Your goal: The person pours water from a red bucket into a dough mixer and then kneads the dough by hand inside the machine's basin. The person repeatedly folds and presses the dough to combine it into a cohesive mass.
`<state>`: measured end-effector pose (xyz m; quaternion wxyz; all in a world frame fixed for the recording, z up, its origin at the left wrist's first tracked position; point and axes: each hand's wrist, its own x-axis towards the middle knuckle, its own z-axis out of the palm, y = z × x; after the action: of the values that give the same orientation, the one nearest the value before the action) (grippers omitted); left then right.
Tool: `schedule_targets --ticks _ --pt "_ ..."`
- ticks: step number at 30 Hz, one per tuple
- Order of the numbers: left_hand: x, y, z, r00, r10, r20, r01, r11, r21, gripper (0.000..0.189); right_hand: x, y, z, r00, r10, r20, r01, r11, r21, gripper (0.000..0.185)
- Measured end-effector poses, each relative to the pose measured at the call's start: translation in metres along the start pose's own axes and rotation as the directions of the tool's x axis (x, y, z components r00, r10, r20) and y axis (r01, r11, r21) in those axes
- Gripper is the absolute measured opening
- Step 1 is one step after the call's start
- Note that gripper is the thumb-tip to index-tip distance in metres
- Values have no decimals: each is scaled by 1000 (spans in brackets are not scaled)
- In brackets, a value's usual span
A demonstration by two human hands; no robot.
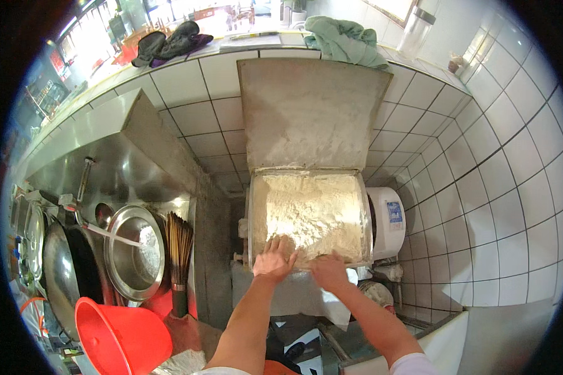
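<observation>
An open metal trough of a dough mixer [368, 234] stands before me, its flat metal lid [309, 112] raised against the tiled wall. Pale, lumpy flour [309, 206] covers the inside. My left hand [273, 262] lies at the near left of the trough, its fingers apart over the flour and holding nothing visible. At the near rim, to the right, is my right hand [328, 272]. Its fingertips reach the flour's edge and are partly hidden, so I cannot tell whether they grip anything.
Left is a metal sink with water running into a steel basin [136, 281], beside a wok [61, 267], a bundle of chopsticks [179, 243] and a red plastic bucket [136, 337]. A white machine housing [388, 222] adjoins the trough's right side. A green towel [345, 40] lies on the ledge.
</observation>
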<state>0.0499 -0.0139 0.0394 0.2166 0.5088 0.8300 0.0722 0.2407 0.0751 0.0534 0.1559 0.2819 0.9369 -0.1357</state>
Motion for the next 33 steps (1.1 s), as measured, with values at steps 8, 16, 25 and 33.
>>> schedule_targets --ticks 8,16,25,33 --pt "2 5 -14 994 -8 111 15 998 -60 73 -7 63 -17 880 466 97 -472 830 296 76" --pt "4 6 -9 994 -11 105 17 998 -59 76 62 51 22 839 458 293 -541 758 365 119" --pt "1 5 -12 992 -55 115 64 995 -72 74 41 63 -1 868 493 58 -453 740 498 105" --pt "3 1 -3 1000 -7 21 9 997 -78 69 80 3 36 888 413 201 -454 724 519 110"
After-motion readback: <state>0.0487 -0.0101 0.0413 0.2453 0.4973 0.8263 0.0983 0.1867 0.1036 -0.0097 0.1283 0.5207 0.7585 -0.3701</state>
